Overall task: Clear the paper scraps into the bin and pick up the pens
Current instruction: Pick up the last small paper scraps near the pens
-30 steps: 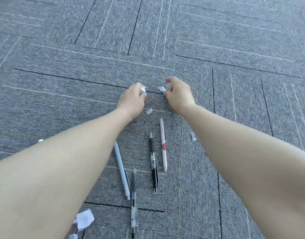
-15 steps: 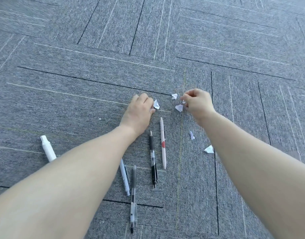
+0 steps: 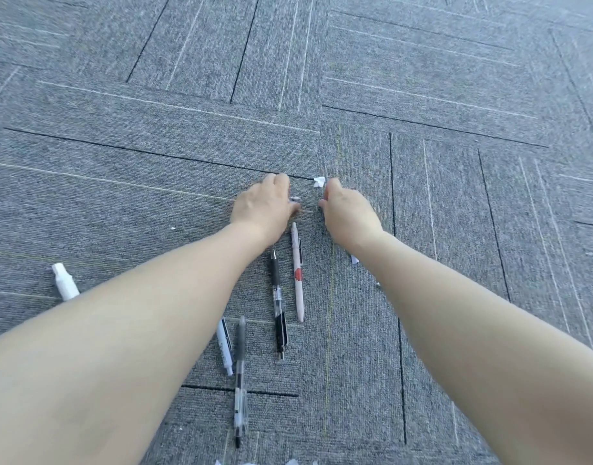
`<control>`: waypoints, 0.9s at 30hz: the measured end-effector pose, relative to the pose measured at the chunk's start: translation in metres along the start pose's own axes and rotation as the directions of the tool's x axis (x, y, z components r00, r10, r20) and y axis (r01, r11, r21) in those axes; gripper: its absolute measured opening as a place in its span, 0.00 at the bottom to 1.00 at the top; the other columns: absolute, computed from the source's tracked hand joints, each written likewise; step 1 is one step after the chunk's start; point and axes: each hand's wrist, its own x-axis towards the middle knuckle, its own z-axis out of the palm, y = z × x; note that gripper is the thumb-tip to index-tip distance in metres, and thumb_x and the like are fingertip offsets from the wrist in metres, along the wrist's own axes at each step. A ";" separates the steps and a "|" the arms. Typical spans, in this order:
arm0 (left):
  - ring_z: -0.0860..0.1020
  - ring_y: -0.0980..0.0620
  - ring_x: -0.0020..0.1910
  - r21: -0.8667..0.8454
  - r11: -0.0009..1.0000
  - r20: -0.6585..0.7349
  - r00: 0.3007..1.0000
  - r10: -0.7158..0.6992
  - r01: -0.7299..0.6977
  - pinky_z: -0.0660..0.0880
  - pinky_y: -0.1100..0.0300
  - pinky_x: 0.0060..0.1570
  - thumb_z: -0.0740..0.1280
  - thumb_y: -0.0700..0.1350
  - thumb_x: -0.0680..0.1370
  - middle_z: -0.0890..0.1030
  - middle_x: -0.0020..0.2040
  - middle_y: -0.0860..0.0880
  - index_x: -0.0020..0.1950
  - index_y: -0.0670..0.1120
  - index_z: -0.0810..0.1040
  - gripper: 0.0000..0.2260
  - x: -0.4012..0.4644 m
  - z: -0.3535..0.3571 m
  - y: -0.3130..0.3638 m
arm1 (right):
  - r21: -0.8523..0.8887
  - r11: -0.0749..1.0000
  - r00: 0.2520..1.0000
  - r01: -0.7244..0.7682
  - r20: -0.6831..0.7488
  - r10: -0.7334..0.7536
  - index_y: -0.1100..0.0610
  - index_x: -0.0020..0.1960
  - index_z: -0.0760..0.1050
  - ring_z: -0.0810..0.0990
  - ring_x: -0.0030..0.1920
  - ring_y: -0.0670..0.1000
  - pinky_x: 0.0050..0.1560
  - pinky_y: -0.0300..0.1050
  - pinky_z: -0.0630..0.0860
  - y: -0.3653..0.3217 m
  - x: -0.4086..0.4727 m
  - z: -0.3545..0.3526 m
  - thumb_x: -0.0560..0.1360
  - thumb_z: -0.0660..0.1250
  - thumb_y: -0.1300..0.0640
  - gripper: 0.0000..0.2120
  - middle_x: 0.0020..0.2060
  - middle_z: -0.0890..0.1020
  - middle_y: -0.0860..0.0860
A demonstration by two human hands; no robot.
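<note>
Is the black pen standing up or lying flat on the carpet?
Lying flat. The black pen rests lengthwise on the carpet, tip pointing away, beside the pink pen, and neither hand touches it.

Even, bright daylight fills the scene, with a faint bluish cast across the grey carpet (image 3: 422, 78). Shadows are soft and thin; only a narrow one hugs the black pen (image 3: 277, 307). No glare shows. The left hand (image 3: 263, 209) and right hand (image 3: 350, 213) are smeared by motion blur. Carpet lines bow away from that pen toward the edges, and the forearms swell large at the bottom corners.
</note>
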 end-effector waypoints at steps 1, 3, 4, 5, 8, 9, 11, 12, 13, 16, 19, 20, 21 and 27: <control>0.76 0.44 0.47 0.031 1.000 0.000 1.000 -0.004 0.004 0.71 0.50 0.41 0.60 0.52 0.80 0.75 0.53 0.44 0.57 0.43 0.69 0.13 0.002 -0.001 0.001 | -0.026 1.000 1.000 -0.008 0.022 0.009 0.60 0.53 0.67 0.76 0.40 0.57 0.37 0.52 0.74 0.000 0.003 -0.002 0.83 0.58 0.58 0.06 0.40 0.76 0.55; 0.77 0.42 0.47 0.076 0.997 0.004 1.000 0.004 -0.005 0.69 0.51 0.38 0.59 0.47 0.81 0.74 0.53 0.43 0.57 0.42 0.69 0.10 0.004 -0.001 0.003 | -0.004 0.999 0.998 -0.053 0.020 0.053 0.61 0.54 0.69 0.76 0.41 0.56 0.38 0.50 0.73 -0.001 0.010 -0.005 0.82 0.58 0.60 0.04 0.42 0.76 0.55; 0.77 0.42 0.48 0.079 0.997 0.007 1.000 0.019 -0.019 0.68 0.52 0.38 0.59 0.44 0.81 0.74 0.53 0.42 0.57 0.42 0.69 0.08 0.002 -0.001 0.003 | 0.028 0.997 0.997 -0.071 -0.014 0.072 0.60 0.54 0.69 0.76 0.42 0.56 0.38 0.50 0.73 -0.001 0.014 -0.006 0.82 0.58 0.61 0.04 0.42 0.78 0.55; 0.77 0.41 0.48 0.069 0.997 0.009 0.999 0.035 -0.035 0.68 0.52 0.38 0.59 0.42 0.81 0.74 0.53 0.42 0.57 0.41 0.69 0.07 0.000 -0.001 0.003 | 0.060 0.995 0.995 -0.080 -0.052 0.083 0.60 0.54 0.69 0.77 0.41 0.56 0.37 0.50 0.73 -0.001 0.019 -0.006 0.81 0.57 0.62 0.03 0.43 0.79 0.56; 0.76 0.42 0.46 -0.056 0.998 0.010 1.000 0.020 -0.019 0.71 0.51 0.42 0.58 0.45 0.81 0.75 0.51 0.43 0.54 0.42 0.69 0.07 -0.007 -0.001 -0.003 | 0.116 0.990 0.994 -0.086 -0.064 0.094 0.59 0.54 0.67 0.76 0.39 0.56 0.36 0.50 0.72 -0.003 0.031 -0.005 0.82 0.58 0.60 0.03 0.42 0.79 0.57; 0.75 0.43 0.45 -0.130 0.991 0.011 1.000 -0.022 0.023 0.72 0.51 0.43 0.58 0.46 0.81 0.75 0.49 0.44 0.53 0.42 0.70 0.08 -0.008 -0.003 -0.005 | 0.138 0.987 0.994 -0.084 -0.051 0.092 0.58 0.55 0.67 0.76 0.39 0.56 0.36 0.50 0.72 -0.005 0.034 -0.006 0.82 0.58 0.58 0.04 0.43 0.78 0.57; 0.74 0.44 0.44 -0.259 0.959 0.021 0.994 -0.111 0.113 0.72 0.52 0.44 0.59 0.48 0.81 0.75 0.45 0.46 0.49 0.44 0.70 0.08 -0.008 -0.007 -0.008 | 0.164 0.983 0.996 -0.086 -0.014 0.090 0.58 0.60 0.66 0.75 0.40 0.56 0.37 0.49 0.71 -0.008 0.037 -0.008 0.82 0.59 0.56 0.09 0.43 0.77 0.56; 0.73 0.44 0.44 -0.288 0.948 0.026 0.990 -0.136 0.138 0.69 0.53 0.43 0.59 0.48 0.81 0.75 0.44 0.47 0.47 0.45 0.69 0.07 -0.008 -0.008 -0.009 | 0.149 0.985 0.996 -0.088 0.008 0.088 0.58 0.61 0.65 0.75 0.40 0.56 0.37 0.49 0.71 -0.010 0.039 -0.009 0.82 0.59 0.56 0.10 0.43 0.76 0.56; 0.73 0.44 0.43 -0.296 0.944 0.030 0.989 -0.144 0.147 0.68 0.54 0.42 0.59 0.48 0.81 0.75 0.43 0.47 0.47 0.45 0.69 0.07 -0.008 -0.009 -0.009 | 0.115 0.989 0.996 -0.089 0.030 0.086 0.58 0.61 0.65 0.76 0.40 0.56 0.37 0.49 0.71 -0.011 0.040 -0.010 0.82 0.60 0.55 0.11 0.43 0.76 0.56; 0.73 0.45 0.43 -0.296 0.941 0.052 0.986 -0.156 0.165 0.67 0.55 0.41 0.60 0.48 0.80 0.76 0.43 0.47 0.47 0.45 0.71 0.07 -0.012 -0.010 -0.009 | -0.061 0.995 0.991 -0.076 0.105 0.082 0.61 0.59 0.68 0.77 0.43 0.57 0.39 0.51 0.75 -0.016 0.045 -0.012 0.82 0.60 0.58 0.08 0.48 0.79 0.58; 0.75 0.44 0.42 -0.330 0.923 0.060 0.981 -0.186 0.196 0.68 0.55 0.40 0.62 0.47 0.80 0.78 0.43 0.46 0.48 0.45 0.71 0.06 -0.013 -0.012 -0.007 | -0.111 0.993 0.986 -0.046 0.153 0.063 0.62 0.58 0.70 0.78 0.50 0.59 0.46 0.51 0.75 -0.017 0.042 -0.018 0.82 0.58 0.59 0.08 0.53 0.79 0.59; 0.75 0.44 0.42 -0.342 0.918 0.058 0.980 -0.192 0.200 0.68 0.55 0.39 0.62 0.46 0.79 0.78 0.42 0.46 0.48 0.45 0.71 0.05 -0.011 -0.012 -0.005 | -0.047 0.997 0.988 -0.058 0.138 0.064 0.61 0.56 0.71 0.77 0.49 0.59 0.45 0.50 0.72 -0.013 0.036 -0.021 0.82 0.57 0.59 0.07 0.52 0.78 0.59; 0.74 0.45 0.41 -0.347 0.916 0.056 0.980 -0.192 0.200 0.67 0.55 0.39 0.62 0.46 0.79 0.78 0.42 0.46 0.47 0.46 0.70 0.04 -0.010 -0.013 -0.003 | 0.045 0.995 0.989 -0.090 0.120 0.084 0.60 0.53 0.70 0.75 0.45 0.57 0.44 0.48 0.70 -0.007 0.028 -0.023 0.82 0.56 0.58 0.06 0.50 0.78 0.59; 0.72 0.46 0.40 -0.273 0.948 0.060 0.987 -0.152 0.162 0.64 0.55 0.38 0.59 0.44 0.80 0.76 0.43 0.47 0.54 0.48 0.68 0.04 0.008 -0.010 0.012 | 0.301 0.932 0.972 -0.200 0.181 0.150 0.56 0.50 0.69 0.70 0.30 0.48 0.28 0.45 0.71 0.044 -0.059 -0.024 0.82 0.57 0.58 0.05 0.42 0.79 0.55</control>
